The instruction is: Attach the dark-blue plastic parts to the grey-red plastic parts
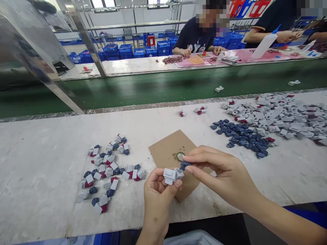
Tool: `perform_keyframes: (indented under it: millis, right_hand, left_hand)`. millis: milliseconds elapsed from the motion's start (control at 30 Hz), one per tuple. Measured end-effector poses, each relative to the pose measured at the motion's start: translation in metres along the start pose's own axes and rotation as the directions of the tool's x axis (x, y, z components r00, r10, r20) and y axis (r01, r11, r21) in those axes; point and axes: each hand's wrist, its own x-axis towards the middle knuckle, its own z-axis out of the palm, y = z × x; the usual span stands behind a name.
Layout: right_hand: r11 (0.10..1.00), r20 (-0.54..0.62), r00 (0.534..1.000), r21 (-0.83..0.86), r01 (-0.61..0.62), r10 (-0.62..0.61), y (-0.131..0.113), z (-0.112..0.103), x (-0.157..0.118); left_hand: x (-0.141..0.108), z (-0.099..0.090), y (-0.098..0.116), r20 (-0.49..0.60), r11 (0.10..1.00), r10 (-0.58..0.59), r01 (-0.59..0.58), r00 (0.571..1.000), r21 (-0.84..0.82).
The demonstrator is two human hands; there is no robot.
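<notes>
Between the fingers of my left hand (162, 190) is a light grey plastic part (170, 176) with a blocky shape. My right hand (219, 170) pinches a small dark blue piece (184, 165) right at the grey part's right end; whether the two are joined I cannot tell. Below my hands lies a square of brown cardboard (166, 149). On it sits a metal bottle cap (181, 156), with brownish spots around it, just beyond my right fingertips.
Grey, red and blue assembled pieces (108, 166) lie at left. To the right are a dark blue heap (245, 137) and a large grey-and-red heap (286, 115). A green conveyor belt (143, 88) runs behind. Across it, people (194, 37) work beside a white bottle (265, 46).
</notes>
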Motion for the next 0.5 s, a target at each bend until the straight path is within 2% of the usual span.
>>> perform_keyframes:
  millis: [133,200,333,433,500]
  right_hand:
    - [0.998,0.009,0.998,-0.036,0.058,-0.057,0.0017,0.0013,-0.0001]
    - [0.99,0.01,0.992,-0.071,0.123,-0.123,0.0022,0.002,-0.0013]
    - [0.946,0.062,0.961,-0.167,0.278,-0.271,0.002,0.0016,-0.0047]
    - [0.95,0.125,0.962,-0.169,0.262,-0.243,0.0034,0.0022,-0.0073]
    - [0.968,0.12,0.974,-0.141,0.208,-0.192,0.0067,0.004,-0.0093]
  left_hand:
    - [0.0001,0.0015,-0.0009,-0.012,1.0,-0.001,0.001,1.0,-0.023]
    - [-0.0003,0.0013,-0.0011,-0.02,1.0,0.014,-0.015,1.0,-0.015]
    - [-0.0007,-0.0022,0.0008,-0.011,0.978,0.155,-0.152,0.988,0.145]
    - [0.0006,-0.006,0.002,0.041,0.925,0.258,-0.259,0.965,0.276]
    - [0.0027,-0.0083,0.0011,0.07,0.909,0.269,-0.278,0.961,0.311]
